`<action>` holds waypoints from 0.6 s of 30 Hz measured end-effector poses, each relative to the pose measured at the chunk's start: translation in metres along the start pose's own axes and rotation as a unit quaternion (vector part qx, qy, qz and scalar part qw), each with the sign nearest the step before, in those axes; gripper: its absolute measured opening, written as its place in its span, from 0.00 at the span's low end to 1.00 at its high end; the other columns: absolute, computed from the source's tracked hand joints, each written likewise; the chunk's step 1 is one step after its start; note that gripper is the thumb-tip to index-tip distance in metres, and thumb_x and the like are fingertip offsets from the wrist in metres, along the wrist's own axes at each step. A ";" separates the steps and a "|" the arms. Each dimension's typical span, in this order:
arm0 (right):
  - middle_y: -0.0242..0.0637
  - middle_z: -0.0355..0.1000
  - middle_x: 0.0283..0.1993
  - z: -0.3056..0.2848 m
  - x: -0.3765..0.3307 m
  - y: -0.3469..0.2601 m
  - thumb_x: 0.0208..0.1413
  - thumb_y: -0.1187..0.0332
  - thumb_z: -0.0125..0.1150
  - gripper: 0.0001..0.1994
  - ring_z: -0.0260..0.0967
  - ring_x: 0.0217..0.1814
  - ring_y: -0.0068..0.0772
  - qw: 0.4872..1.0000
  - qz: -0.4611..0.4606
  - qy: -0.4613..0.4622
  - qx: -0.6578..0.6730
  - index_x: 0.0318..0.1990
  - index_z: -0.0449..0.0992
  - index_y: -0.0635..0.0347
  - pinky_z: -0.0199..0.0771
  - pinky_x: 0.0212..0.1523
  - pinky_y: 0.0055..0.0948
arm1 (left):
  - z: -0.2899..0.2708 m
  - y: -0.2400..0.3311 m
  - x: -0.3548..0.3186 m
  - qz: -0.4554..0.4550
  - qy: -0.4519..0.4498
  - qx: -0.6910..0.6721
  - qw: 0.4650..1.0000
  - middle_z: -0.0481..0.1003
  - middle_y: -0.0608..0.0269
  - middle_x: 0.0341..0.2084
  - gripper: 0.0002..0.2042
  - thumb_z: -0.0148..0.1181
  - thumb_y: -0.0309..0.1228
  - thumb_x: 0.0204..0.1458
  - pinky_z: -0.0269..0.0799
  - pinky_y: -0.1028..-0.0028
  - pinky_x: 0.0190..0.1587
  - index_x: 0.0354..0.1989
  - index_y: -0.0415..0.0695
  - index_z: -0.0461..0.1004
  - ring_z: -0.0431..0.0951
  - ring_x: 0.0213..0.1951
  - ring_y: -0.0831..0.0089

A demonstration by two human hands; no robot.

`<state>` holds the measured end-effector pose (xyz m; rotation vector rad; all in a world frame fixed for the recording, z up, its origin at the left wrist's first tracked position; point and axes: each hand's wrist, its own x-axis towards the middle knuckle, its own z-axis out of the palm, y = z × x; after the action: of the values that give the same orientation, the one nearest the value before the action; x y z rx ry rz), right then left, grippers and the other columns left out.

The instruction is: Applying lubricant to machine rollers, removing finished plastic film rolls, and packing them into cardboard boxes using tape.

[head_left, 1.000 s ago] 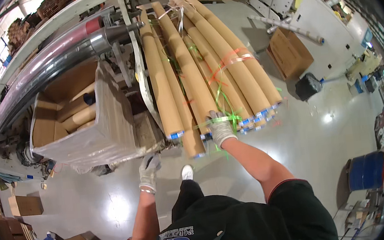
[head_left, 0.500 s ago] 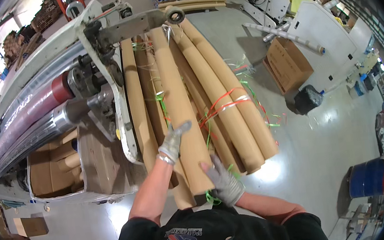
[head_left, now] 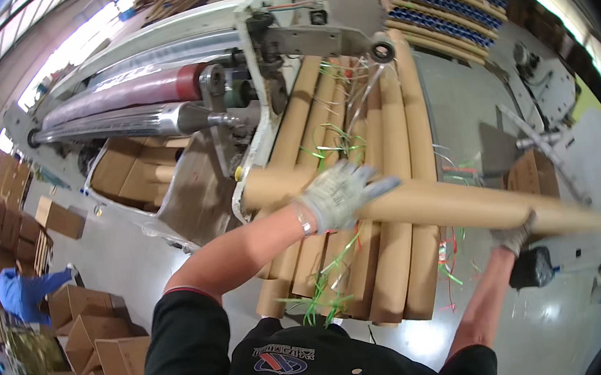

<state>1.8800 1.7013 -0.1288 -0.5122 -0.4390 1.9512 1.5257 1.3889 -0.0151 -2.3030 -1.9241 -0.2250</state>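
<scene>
A long brown cardboard tube (head_left: 451,204), blurred at its ends, lies crosswise over a pile of similar cardboard tubes (head_left: 395,251). Across its left part rests my left hand (head_left: 342,194) in a grey-white glove, fingers spread over the tube's surface; its underside grip is hidden. Toward the far right end, my gloved right hand (head_left: 517,233) holds the tube from below, fingers curled round its lower side. The tubes beneath run away from me, with green and red strapping (head_left: 337,279) lying loose across them.
To the left stands a roller machine (head_left: 260,110) with a large carton (head_left: 201,191) under it. More cartons (head_left: 100,344) and a person in blue (head_left: 23,293) are at lower left. A tube stack (head_left: 443,4) stands far right. Right of the pile are a carton (head_left: 532,174) and a black bundle (head_left: 532,268).
The tube has turned from pointing away from me to lying crosswise. My right hand has moved far right along with its end. The view has shifted left, bringing the person in blue into sight.
</scene>
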 end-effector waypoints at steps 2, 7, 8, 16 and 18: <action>0.41 0.64 0.58 -0.030 0.003 -0.014 0.43 0.40 0.60 0.37 0.58 0.61 0.43 0.998 -0.061 0.021 -0.025 0.56 0.65 0.56 0.54 0.63 0.49 | -0.028 -0.014 0.005 -0.024 0.009 0.077 0.997 0.69 0.51 0.46 0.42 0.68 0.36 0.34 0.66 0.62 0.52 0.62 0.51 0.54 0.71 0.47 0.56; 0.39 0.62 0.60 -0.019 -0.024 -0.041 0.48 0.37 0.53 0.37 0.58 0.62 0.43 0.977 -0.129 0.162 -0.039 0.59 0.61 0.54 0.60 0.60 0.48 | -0.068 -0.077 -0.053 -0.051 0.043 0.111 0.992 0.70 0.56 0.44 0.31 0.63 0.29 0.34 0.66 0.61 0.50 0.54 0.51 0.64 0.71 0.46 0.56; 0.39 0.62 0.60 -0.024 -0.019 -0.045 0.48 0.37 0.53 0.37 0.58 0.62 0.43 0.978 -0.132 0.160 -0.038 0.59 0.61 0.54 0.60 0.60 0.48 | -0.062 -0.102 -0.080 -0.061 0.116 0.114 0.985 0.69 0.56 0.45 0.32 0.63 0.28 0.33 0.65 0.60 0.51 0.54 0.51 0.64 0.71 0.47 0.55; 0.39 0.62 0.59 0.089 0.063 -0.023 0.49 0.34 0.48 0.38 0.58 0.58 0.44 0.987 -0.102 0.005 -0.125 0.60 0.62 0.53 0.55 0.59 0.50 | -0.088 -0.203 -0.198 -0.254 0.156 0.217 0.930 0.64 0.54 0.54 0.39 0.66 0.36 0.28 0.56 0.56 0.59 0.57 0.48 0.62 0.63 0.55 0.51; 0.40 0.62 0.59 0.148 0.024 0.065 0.48 0.36 0.51 0.38 0.57 0.60 0.47 0.976 -0.095 -0.148 -0.129 0.59 0.63 0.54 0.56 0.60 0.47 | -0.101 -0.213 -0.235 -0.326 0.145 0.264 0.896 0.64 0.53 0.54 0.39 0.67 0.38 0.29 0.55 0.55 0.59 0.57 0.47 0.62 0.62 0.56 0.50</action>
<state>1.7431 1.6851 -0.0411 -0.3276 -0.9073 1.7981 1.2716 1.1808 0.0384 -1.1724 -2.1752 -0.0799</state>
